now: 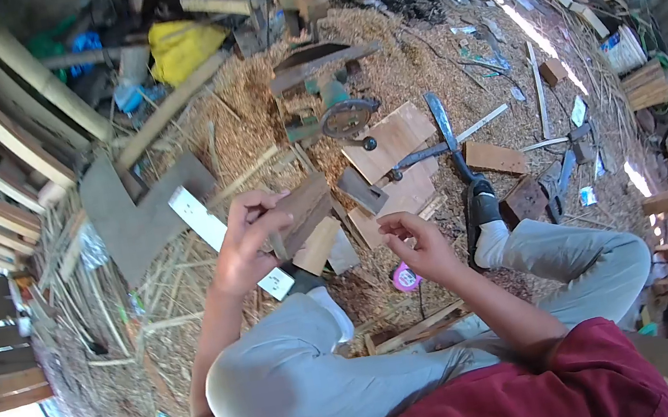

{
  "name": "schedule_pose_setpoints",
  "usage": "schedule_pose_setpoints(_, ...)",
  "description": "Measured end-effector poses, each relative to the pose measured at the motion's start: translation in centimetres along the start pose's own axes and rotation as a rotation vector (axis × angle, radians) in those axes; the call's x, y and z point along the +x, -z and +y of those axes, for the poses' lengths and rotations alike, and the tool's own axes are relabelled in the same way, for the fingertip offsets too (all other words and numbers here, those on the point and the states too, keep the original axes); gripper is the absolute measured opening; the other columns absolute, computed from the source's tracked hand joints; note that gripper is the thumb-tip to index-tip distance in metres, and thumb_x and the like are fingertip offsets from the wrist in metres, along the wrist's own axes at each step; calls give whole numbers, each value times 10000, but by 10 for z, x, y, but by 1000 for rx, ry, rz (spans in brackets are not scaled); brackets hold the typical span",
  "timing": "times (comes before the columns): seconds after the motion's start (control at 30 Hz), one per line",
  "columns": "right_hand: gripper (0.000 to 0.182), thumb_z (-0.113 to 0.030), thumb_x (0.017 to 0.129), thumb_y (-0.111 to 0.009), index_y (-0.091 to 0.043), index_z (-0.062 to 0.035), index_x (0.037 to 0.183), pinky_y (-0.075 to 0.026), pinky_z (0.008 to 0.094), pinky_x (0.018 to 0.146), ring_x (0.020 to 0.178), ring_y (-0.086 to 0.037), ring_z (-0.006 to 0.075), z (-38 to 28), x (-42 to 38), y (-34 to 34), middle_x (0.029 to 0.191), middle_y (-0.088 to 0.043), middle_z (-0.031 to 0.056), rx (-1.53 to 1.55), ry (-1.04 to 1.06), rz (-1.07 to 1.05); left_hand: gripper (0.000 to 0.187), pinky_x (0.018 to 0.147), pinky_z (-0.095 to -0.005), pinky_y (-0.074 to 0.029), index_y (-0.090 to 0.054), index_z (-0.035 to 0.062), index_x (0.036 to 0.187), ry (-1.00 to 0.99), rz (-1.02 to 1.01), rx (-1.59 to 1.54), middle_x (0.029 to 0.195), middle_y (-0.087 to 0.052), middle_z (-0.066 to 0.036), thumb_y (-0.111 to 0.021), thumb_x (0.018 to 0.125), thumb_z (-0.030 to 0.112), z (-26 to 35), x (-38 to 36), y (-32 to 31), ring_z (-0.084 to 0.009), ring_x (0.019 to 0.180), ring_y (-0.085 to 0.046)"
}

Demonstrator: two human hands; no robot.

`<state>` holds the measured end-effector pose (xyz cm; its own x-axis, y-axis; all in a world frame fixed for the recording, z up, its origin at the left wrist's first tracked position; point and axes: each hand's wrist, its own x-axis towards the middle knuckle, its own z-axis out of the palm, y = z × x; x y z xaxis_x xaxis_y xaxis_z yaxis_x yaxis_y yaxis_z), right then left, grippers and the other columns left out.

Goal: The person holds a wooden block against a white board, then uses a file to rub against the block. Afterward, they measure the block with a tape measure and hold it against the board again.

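My left hand (245,245) is closed at the near-left end of a brown wooden block (307,207), its fingers bent over the edge. Lower down, a paler wood piece (317,246) lies close to that block. My right hand (422,247) hovers over the shavings with its fingers loosely bent and apart, holding nothing that shows. Just below it is a pink tape measure (405,277). A flat wooden board (393,141) and a grey metal-faced block (362,190) lie beyond the hands.
A green bench vise (331,101) with a round handwheel stands ahead. A long dark blade (443,124) lies near my right foot, beside a reddish-brown block (495,157). A white level-like bar (197,209) and a grey sheet (144,209) are at left.
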<state>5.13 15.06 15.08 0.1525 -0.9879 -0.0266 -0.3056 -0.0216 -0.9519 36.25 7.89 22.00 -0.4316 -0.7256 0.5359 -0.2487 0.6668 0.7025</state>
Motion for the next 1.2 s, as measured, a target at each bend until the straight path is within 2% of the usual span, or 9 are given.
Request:
schedule_pose_setpoints(0.13,298,-110,949,-672,-648,-28,1235,-530,331,844,957,-689,210,-44,0,8,1054,-702,101,52,176,14,445,971,-459,-584,-673,32,1071,-452,-222,494,1142,-526,-150,-882,682,-19,76,62,29,-399,1190,-645)
schedule_pose_setpoints(0.27,301,-98,942,-669,-655,-21,1233,-528,336,852,953,-678,222,-76,-11,29,1054,-686,117,67,294,50,317,954,-511,-583,-650,-3,1018,-610,-283,400,1110,-536,-156,-831,758,-17,129,101,20,-407,1110,-689)
schedule_pose_setpoints(0.3,307,-93,939,-671,-655,-19,1237,-528,333,854,954,-677,216,-81,-15,38,1056,-687,116,59,316,57,403,975,-516,-572,-627,11,1073,-701,-285,399,1110,-540,-158,-854,741,-4,134,107,15,-412,1138,-675)
schedule_pose_setpoints(0.4,313,-79,942,-668,-654,-13,1248,-530,322,857,954,-672,186,-90,-33,71,1066,-693,104,134,283,61,488,984,-518,-568,-599,32,1131,-528,-224,361,1101,-533,-151,-867,725,-14,152,111,-10,-417,1162,-659)
schedule_pose_setpoints(0.57,284,-75,989,-629,-643,10,1260,-532,289,855,953,-666,128,-79,-77,145,1055,-711,68,253,154,93,806,962,-419,-581,-485,96,1309,-213,-116,19,1352,-545,-176,-946,654,12,157,118,-77,-308,1249,-601)
schedule_pose_setpoints(0.67,270,-81,993,-630,-641,16,1245,-530,280,851,948,-663,121,-79,-107,199,1041,-710,68,159,81,225,814,996,-394,-548,-490,93,1326,-208,-144,19,1341,-550,-152,-946,657,8,159,133,-105,-279,1256,-589)
schedule_pose_setpoints(0.87,236,-99,993,-642,-651,-2,1207,-525,267,838,942,-659,111,-31,-143,232,1017,-709,55,226,-59,546,875,981,-344,-531,-473,84,1397,147,-112,-145,1256,-576,-83,-962,671,76,151,131,-160,-200,1151,-622)
schedule_pose_setpoints(1.0,443,-206,928,-754,-599,-19,1299,-538,336,857,1044,-659,191,-20,-145,184,1160,-677,101,-40,-60,310,741,917,-314,-543,-518,75,1367,422,-111,-320,1192,-605,-72,-923,747,102,127,99,-196,-160,1066,-644)
schedule_pose_setpoints(1.2,638,-300,842,-836,-569,-22,1350,-539,389,892,1082,-664,301,-6,-132,121,1195,-645,166,-33,102,59,553,791,-290,-568,-567,65,1332,657,-95,-395,1104,-658,-103,-849,861,139,115,54,-219,-136,916,-660)
